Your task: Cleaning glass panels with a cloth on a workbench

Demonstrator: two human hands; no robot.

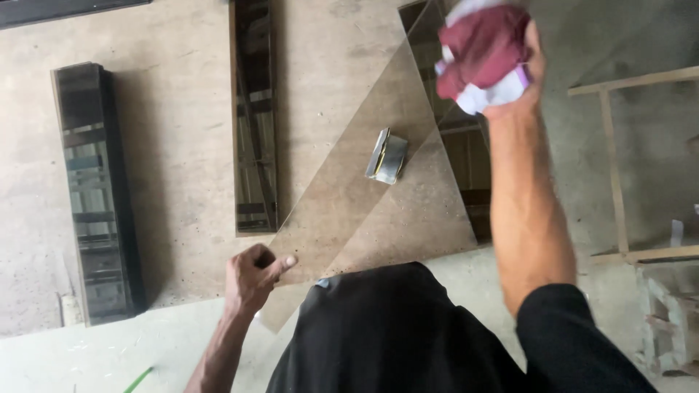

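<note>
A clear glass pane (364,138) lies slanted across a worn wooden worktop (182,124). My left hand (255,276) pinches the pane's near edge between thumb and fingers. My right hand (510,62) is raised at the top right, closed around a crumpled maroon and white cloth (482,51), above the pane's far end. A small shiny metal tool (386,156) rests on the glass between my hands.
Two long dark glass strips lie on the worktop, one at the left (95,189), one in the middle (255,116). A wooden frame (615,167) stands to the right, with a concrete block (666,320) below it.
</note>
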